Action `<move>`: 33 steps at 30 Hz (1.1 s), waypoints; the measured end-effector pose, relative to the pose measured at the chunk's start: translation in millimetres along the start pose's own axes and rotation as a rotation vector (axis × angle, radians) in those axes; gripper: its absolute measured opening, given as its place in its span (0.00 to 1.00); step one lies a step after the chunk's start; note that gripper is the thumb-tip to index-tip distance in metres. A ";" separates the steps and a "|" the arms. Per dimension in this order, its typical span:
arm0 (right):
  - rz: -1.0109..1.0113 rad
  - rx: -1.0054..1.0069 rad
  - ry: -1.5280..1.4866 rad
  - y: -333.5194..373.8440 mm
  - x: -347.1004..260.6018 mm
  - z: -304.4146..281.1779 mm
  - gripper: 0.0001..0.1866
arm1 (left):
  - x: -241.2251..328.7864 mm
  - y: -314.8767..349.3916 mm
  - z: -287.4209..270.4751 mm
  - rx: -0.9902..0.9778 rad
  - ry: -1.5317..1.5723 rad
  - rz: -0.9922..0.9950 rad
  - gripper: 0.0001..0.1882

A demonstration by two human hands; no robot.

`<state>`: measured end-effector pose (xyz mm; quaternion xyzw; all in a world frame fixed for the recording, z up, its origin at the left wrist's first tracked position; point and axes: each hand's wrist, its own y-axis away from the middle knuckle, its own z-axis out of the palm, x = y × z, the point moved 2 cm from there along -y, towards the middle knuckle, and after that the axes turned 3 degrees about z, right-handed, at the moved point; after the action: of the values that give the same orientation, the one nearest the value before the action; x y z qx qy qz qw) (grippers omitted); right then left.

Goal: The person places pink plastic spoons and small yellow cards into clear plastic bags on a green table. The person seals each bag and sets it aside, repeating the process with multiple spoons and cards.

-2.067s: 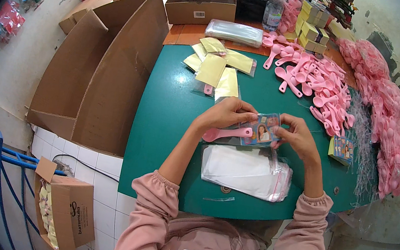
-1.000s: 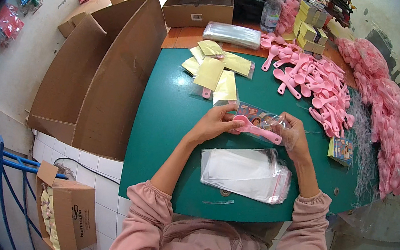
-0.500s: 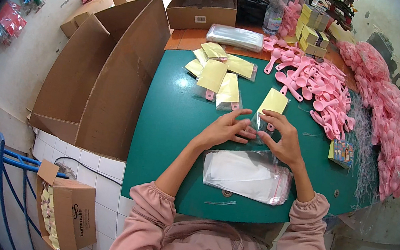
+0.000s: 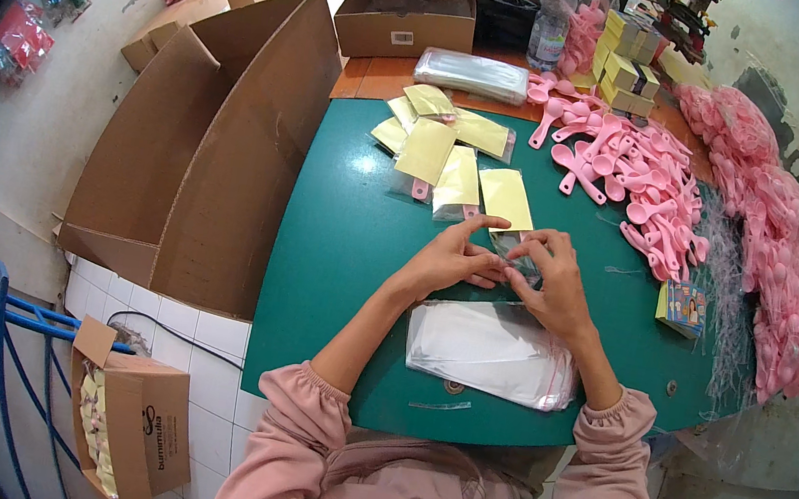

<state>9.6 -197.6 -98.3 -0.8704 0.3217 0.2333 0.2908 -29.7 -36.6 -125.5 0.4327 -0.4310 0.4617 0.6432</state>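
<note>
A clear plastic packet with a yellow card [image 4: 507, 197] inside lies on the green table [image 4: 346, 273], its bare plastic end toward me. My left hand [image 4: 454, 259] has its thumb and fingers pressed together on that near end, with the index finger stretched along the card's lower edge. My right hand [image 4: 549, 281] pinches the same plastic close beside the left fingertips. Part of a pink spoon shows under the card; the rest is hidden. Just below my hands lies a stack of flat clear bags [image 4: 492, 353].
Several filled packets [image 4: 425, 152] lie beyond my left hand. Loose pink spoons [image 4: 632, 169] are heaped at the right, near a small card stack [image 4: 682, 307] and bagged spoons [image 4: 774, 238]. A bottle [image 4: 551, 22] stands behind; a large cardboard box [image 4: 240, 158] stands left.
The packet's card end has swung left, and it now tilts the other way. My right hand has moved slightly left, its fingers closing in toward the left hand's fingertips.
</note>
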 end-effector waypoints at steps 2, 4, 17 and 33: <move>-0.077 -0.031 0.121 1.0 -0.3 2.7 0.10 | -2.0 -0.2 -0.9 0.002 0.004 0.010 0.24; -0.094 -0.059 0.125 1.4 -4.5 -1.8 0.10 | -4.3 -1.6 -2.0 0.001 0.008 0.019 0.25; -0.356 0.019 0.509 2.9 -10.8 11.0 0.10 | -0.3 0.2 -2.9 0.121 0.043 -0.058 0.29; 0.080 -0.479 -0.582 -2.2 15.8 -14.7 0.06 | -10.0 -7.1 2.2 0.136 -0.106 -0.004 0.09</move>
<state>25.1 -212.6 -96.3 -0.7978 0.1957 0.5506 0.1487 -25.1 -42.3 -135.6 0.5000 -0.4312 0.4651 0.5897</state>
